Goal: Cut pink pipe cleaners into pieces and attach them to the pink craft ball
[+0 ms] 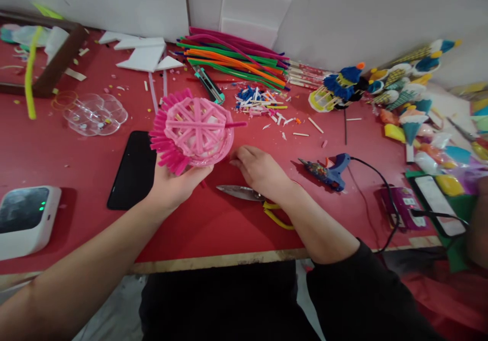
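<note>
My left hand point(173, 186) is wrapped round a pink craft piece point(196, 127), held up above the red table. Its round face has pink pipe cleaner strips crossing like spokes, and a darker pink fringe of pipe cleaner bits lines its left side. One dark pink stem point(236, 124) sticks out to the right. Close by on the right, my right hand point(253, 165) has its fingers curled together low over the table; whether anything sits between them is hidden. Scissors point(244, 192) with yellow handles lie partly under my right wrist.
A blue glue gun point(324, 172) lies to the right, its cord running to a purple box point(404, 209). Behind are pipe cleaners point(236, 59), a utility knife point(208, 84) and cut scraps point(255, 99). A black phone point(131, 171) and clear tray point(95, 115) lie left.
</note>
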Available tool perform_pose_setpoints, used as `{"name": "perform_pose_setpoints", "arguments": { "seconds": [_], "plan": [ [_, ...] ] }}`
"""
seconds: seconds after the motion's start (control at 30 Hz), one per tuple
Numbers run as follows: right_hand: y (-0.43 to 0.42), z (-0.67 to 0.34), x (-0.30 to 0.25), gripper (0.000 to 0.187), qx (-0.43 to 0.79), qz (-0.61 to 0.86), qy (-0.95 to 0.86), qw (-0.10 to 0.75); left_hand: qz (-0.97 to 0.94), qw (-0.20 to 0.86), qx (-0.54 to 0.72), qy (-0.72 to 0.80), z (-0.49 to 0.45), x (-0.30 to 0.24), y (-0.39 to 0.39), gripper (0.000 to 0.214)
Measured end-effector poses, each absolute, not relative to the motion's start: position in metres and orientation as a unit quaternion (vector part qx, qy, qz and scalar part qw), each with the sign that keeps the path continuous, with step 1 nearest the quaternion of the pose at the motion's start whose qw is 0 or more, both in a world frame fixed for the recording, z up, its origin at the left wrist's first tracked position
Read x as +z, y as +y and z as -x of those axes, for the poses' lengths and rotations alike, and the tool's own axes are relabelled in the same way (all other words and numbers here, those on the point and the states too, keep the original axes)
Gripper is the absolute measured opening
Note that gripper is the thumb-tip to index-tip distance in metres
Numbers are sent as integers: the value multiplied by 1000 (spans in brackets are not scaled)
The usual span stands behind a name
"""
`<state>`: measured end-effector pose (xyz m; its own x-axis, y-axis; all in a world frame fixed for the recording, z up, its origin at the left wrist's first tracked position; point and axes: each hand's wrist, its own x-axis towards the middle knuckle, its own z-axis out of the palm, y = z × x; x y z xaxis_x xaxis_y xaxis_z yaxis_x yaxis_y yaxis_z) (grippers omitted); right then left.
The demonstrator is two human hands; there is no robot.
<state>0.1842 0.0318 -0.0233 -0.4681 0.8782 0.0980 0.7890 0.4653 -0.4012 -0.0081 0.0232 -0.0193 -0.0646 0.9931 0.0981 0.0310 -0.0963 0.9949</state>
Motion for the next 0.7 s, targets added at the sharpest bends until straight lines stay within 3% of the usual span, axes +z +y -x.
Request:
{"name": "perform_pose_setpoints", "arguments": {
  "seconds": [0.17, 0.4, 0.7],
  "plan": [
    [32, -190, -23, 14, 175, 473, -836, 216, -530, 403, 555, 500, 8, -18, 24, 25],
    [30, -194, -25, 31, 220, 432, -814, 321, -524, 414, 545, 507, 6, -9, 21, 29],
    [30, -191, -28, 17, 205, 445, -795, 359, -528, 372, 544, 536, 11, -17, 23, 20]
  ]
}}
